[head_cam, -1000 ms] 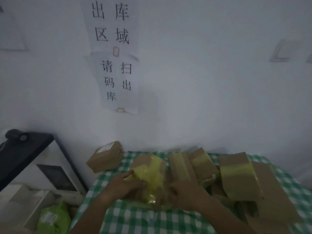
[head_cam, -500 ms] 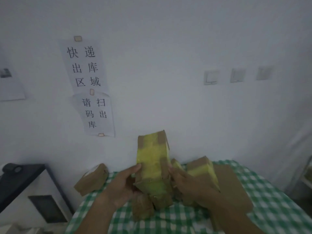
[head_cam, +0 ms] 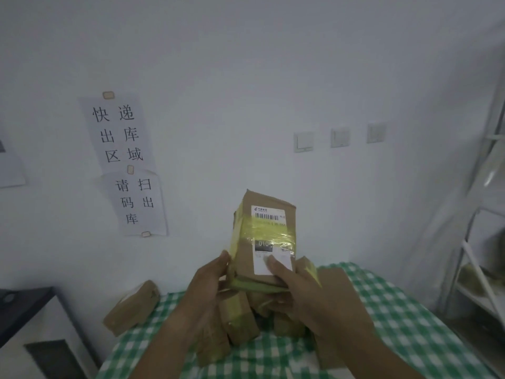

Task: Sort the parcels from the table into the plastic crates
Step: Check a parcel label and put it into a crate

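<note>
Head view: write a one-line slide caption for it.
Both hands, left and right, hold a yellow-taped cardboard parcel upright, label facing the camera, above more parcels on the green-checked table.

We saw a plain white wall [head_cam: 246, 77] in dim light. Two paper signs [head_cam: 125, 162] with black writing were taped on it, and three light switches [head_cam: 340, 137] sat in a row. A white metal shelf [head_cam: 481, 242] stood on the right, and a black and white cabinet [head_cam: 30, 324] on the left
</note>
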